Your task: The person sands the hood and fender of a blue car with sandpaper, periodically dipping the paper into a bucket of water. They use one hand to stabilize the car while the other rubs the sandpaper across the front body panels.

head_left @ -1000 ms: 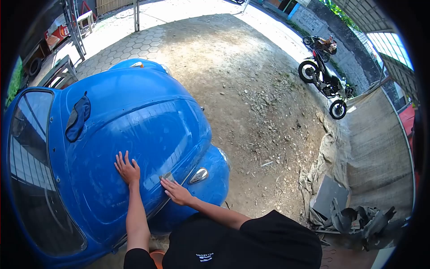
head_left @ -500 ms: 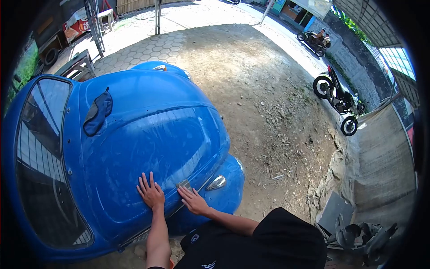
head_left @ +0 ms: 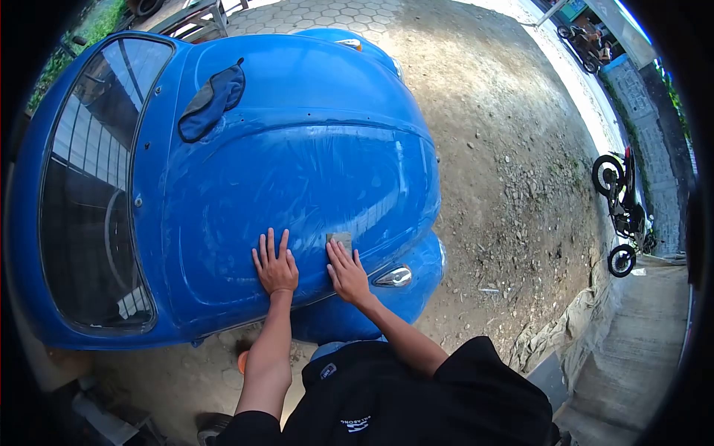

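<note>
A blue car fills the left half of the view, and its rounded hood (head_left: 297, 171) shows dull, streaked patches. My left hand (head_left: 276, 264) lies flat on the hood with fingers spread, holding nothing. My right hand (head_left: 347, 273) presses a small grey sanding sheet (head_left: 340, 240) against the hood near its lower edge; only the sheet's top shows beyond my fingertips. A chrome headlight (head_left: 393, 277) sits just right of my right hand.
A dark blue cloth (head_left: 211, 100) lies on the hood near the windscreen (head_left: 89, 193). Bare dirt and gravel (head_left: 513, 186) spread to the right. A motorcycle (head_left: 623, 215) stands at the far right beside a concrete slab. A crumpled tarp (head_left: 565, 327) lies at lower right.
The view has swung down and closer over the car. Both hands stay on the hood, and my right hand with the sheet has slid slightly upward along it.
</note>
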The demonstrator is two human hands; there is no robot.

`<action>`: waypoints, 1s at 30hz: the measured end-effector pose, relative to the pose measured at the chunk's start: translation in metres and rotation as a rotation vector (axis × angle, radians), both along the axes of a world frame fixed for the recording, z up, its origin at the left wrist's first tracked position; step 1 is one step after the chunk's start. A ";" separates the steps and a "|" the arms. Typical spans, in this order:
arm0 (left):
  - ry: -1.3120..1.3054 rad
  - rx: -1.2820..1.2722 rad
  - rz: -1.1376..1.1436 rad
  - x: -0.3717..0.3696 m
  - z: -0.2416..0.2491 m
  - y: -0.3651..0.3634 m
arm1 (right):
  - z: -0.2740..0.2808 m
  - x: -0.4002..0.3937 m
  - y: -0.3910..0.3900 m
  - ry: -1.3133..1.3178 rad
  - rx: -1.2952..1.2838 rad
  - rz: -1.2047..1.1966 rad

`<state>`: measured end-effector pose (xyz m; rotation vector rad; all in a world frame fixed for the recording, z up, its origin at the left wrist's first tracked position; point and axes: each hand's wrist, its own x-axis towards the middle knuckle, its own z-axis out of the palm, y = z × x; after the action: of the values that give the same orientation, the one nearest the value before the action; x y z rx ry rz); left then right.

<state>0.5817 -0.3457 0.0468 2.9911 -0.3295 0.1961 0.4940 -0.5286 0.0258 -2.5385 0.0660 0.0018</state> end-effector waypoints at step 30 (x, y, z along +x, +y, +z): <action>0.015 -0.002 0.026 0.000 -0.002 -0.002 | 0.021 0.276 -0.020 -0.197 -0.079 0.008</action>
<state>0.5817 -0.3474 0.0448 2.9946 -0.2883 0.1759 0.7697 -0.5489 0.0470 -2.6044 -0.0221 -0.2514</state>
